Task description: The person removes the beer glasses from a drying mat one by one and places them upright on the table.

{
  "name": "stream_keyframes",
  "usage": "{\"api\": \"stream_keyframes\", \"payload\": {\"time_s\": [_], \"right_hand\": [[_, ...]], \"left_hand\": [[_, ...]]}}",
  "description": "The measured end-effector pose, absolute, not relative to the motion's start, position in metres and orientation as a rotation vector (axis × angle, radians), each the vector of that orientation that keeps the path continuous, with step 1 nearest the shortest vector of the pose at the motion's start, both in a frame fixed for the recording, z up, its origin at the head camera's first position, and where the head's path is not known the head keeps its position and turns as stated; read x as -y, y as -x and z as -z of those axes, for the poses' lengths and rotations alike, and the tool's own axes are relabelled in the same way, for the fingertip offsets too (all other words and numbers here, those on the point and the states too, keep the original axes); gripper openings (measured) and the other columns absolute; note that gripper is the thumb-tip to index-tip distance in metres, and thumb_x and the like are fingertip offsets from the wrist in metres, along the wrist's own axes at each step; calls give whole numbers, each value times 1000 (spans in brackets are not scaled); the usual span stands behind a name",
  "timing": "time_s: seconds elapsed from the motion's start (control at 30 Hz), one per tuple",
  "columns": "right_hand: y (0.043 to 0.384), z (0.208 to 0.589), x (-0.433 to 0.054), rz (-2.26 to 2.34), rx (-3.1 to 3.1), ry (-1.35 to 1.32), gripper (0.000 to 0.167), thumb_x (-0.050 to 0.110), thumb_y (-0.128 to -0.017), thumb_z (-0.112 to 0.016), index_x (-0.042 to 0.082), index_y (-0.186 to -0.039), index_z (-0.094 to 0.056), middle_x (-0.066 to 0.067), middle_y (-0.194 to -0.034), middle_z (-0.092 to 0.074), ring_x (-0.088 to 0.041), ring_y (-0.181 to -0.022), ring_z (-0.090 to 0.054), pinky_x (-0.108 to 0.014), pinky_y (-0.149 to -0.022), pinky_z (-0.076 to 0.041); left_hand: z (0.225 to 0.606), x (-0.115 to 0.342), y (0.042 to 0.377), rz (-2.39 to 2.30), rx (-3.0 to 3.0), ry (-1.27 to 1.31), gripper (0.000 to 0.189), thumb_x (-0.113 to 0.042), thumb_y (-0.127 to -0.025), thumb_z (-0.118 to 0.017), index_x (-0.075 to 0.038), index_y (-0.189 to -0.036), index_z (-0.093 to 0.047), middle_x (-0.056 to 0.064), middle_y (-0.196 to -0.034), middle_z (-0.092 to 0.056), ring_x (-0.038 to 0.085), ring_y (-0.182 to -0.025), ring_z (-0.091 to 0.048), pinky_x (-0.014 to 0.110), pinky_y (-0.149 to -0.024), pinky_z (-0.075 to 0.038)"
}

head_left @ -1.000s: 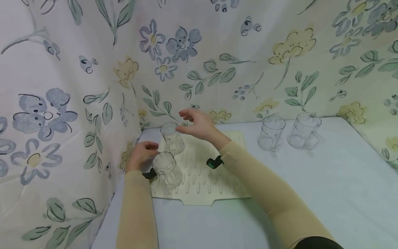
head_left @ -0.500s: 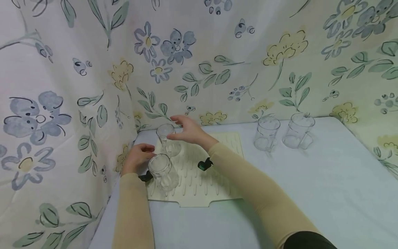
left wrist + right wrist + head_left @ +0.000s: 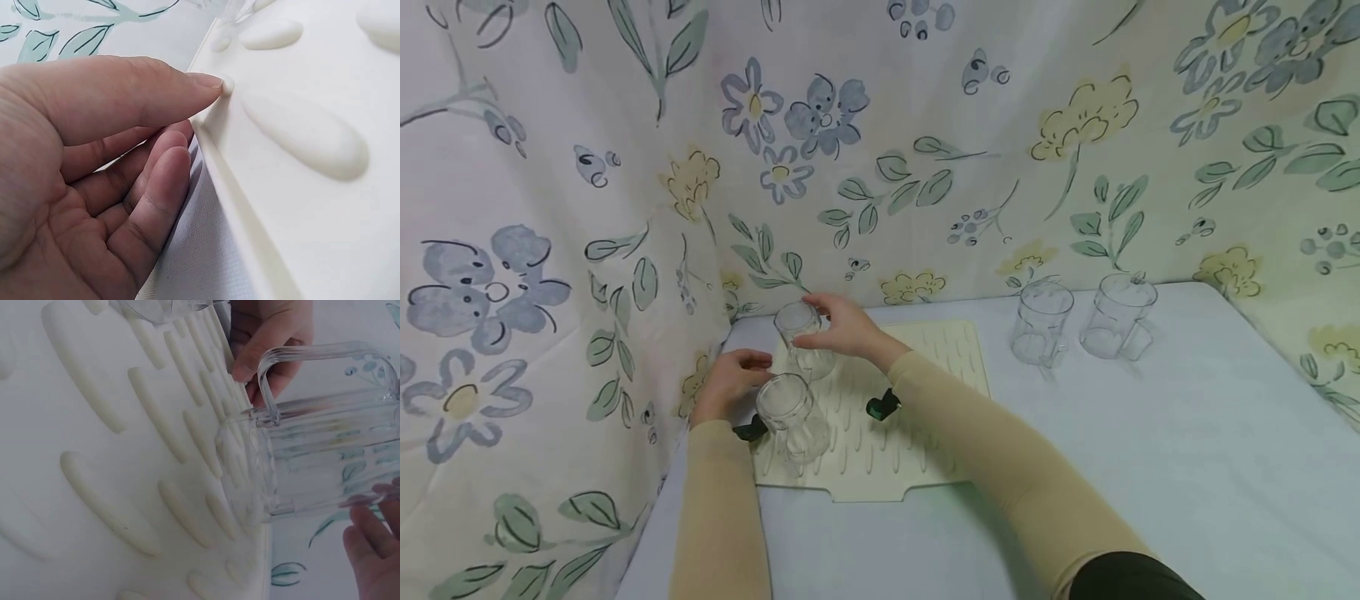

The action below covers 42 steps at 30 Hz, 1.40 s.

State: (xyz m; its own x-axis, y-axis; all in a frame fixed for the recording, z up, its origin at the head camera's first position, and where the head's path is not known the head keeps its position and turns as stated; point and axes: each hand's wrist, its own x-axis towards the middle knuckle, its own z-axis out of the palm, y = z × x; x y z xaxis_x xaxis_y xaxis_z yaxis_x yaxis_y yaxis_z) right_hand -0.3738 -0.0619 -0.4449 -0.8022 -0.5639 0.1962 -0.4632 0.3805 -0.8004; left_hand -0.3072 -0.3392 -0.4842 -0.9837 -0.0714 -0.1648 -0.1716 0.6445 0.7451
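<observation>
My right hand has its thumb and fingers around the upper part of a clear glass mug, which stands at the far left of a cream ridged draining mat. In the right wrist view that mug shows its handle, with right-hand fingertips against the glass. At the mat's left edge, my left hand pinches the rim. The left wrist view shows the thumb on top of the edge and the other fingers curled beside it; whether they reach underneath is hidden.
Nearer on the mat, close to my left hand, stands a second glass mug. Two more clear mugs, a left one and a right one, stand on the white cloth at the back right. A floral curtain hangs behind.
My right hand has moved left and slightly down, and its fingers have come in around the far mug. The left hand keeps its place at the mat's edge. The head view has shifted slightly.
</observation>
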Motion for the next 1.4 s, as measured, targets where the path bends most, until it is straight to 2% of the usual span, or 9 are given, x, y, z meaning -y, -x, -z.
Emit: {"api": "stream_keyframes", "payload": {"time_s": [0.4, 0.83, 1.1, 1.4], "right_hand": [[374, 453, 66, 1435, -2473, 900, 89, 56, -95, -86, 22, -169, -49, -6, -168, -56, -28, -151, -57, -42, -124, -52], [372, 451, 65, 1548, -2416, 821, 87, 51, -91, -92, 22, -164, -54, -3, -164, -58, -27, -151, -57, -41, -127, -49], [372, 444, 59, 1681, -2368, 775, 85, 44, -90, -94, 17, -161, -56, -5, -158, -62, -27, -146, -59, -41, -126, -50], [374, 423, 51, 1782, -2339, 772, 80, 39, -90, -95, 19, -159, -59, -5, -155, -63, -27, -143, -62, -43, -123, -53]], "left_hand": [[488, 341, 305, -1253, -2728, 263, 46, -21, -104, -80, -3, -145, -70, 23, -145, -71, 40, -137, -63, 60, -121, -49], [490, 339, 306, -1266, -2721, 262, 46, -20, -104, -79, -4, -145, -70, 23, -145, -71, 40, -138, -63, 60, -122, -49], [486, 337, 308, -1273, -2713, 259, 47, -21, -102, -82, -3, -144, -71, 22, -142, -72, 39, -135, -63, 60, -121, -49], [487, 339, 309, -1271, -2710, 261, 46, -21, -102, -81, -3, -143, -71, 22, -142, -71, 39, -136, -63, 60, -121, -49]]}}
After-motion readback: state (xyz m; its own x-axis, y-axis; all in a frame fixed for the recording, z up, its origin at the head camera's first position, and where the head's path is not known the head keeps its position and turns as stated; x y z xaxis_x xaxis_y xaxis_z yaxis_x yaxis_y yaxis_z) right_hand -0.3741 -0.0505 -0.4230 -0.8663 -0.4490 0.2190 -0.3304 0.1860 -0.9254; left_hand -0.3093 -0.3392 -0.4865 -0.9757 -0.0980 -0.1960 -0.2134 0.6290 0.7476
